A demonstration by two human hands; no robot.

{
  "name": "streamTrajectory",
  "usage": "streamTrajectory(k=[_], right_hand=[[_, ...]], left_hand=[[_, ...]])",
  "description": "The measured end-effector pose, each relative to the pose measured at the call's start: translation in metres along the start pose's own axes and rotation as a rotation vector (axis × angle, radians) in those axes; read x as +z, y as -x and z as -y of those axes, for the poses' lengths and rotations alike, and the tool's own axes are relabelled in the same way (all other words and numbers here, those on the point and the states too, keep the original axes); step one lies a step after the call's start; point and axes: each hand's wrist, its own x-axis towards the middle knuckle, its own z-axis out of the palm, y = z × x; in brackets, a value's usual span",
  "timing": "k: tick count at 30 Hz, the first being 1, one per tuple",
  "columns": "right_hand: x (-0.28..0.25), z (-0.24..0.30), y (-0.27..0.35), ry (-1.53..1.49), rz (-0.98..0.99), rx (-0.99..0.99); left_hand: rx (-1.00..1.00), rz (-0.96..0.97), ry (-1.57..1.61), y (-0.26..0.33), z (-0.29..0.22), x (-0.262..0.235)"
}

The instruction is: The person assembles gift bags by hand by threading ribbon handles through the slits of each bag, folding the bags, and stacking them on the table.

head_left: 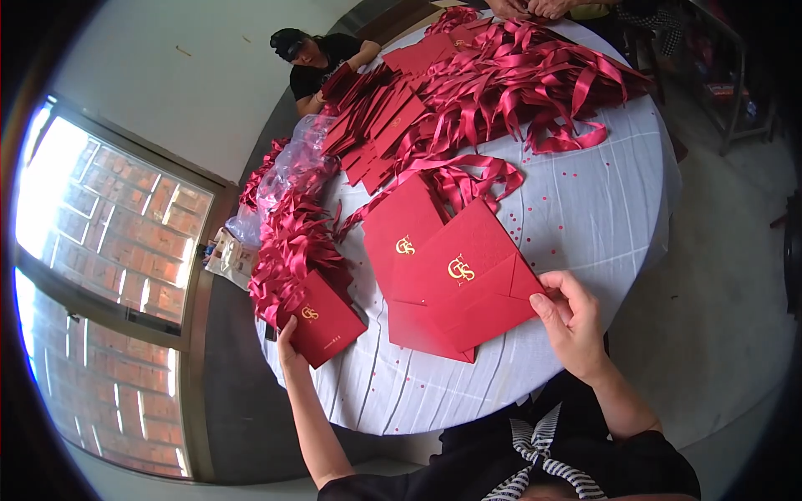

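Observation:
My right hand (pixel 576 321) pinches the right edge of a flat red paper bag (pixel 489 275) between thumb and fingers. This bag has a gold emblem and folded flaps along its lower part. It overlaps a second flat red bag (pixel 393 238), which has a similar emblem and a dark pink ribbon beyond its top. At the table's left edge, my left hand (pixel 290 344) grips the side of another red paper bag (pixel 326 321), its thumb on the face and the other fingers mostly hidden. Bunched satin ribbons (pixel 288 238) lie just above that bag.
A large heap of red bags with ribbon handles (pixel 510 83) covers the far side of the round, white-clothed table (pixel 601 225). Clear plastic wrap (pixel 292 171) lies at the left. Small red dots are scattered about. A co-worker (pixel 322 71) sits far left; another person's hands (pixel 535 8) show at the top.

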Motion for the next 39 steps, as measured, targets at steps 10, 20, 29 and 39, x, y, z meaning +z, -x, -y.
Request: streamTrajectory(k=[10,20,29,39], right_hand=[[0.000,0.001,0.001,0.006,-0.002,-0.001],[0.001,0.000,0.001,0.069,-0.032,0.031],[0.002,0.000,0.000,0.095,-0.024,0.054],[0.003,0.000,0.000,0.020,0.006,0.093]], left_hand=[[-0.001,0.095,0.127,-0.046,0.021,-0.001],[0.228,0.035,-0.241,0.005,0.018,-0.012],[0.919,0.085,-1.453,0.037,-0.033,0.042],[0.808,0.216,-1.627,0.034,-0.021,0.044]])
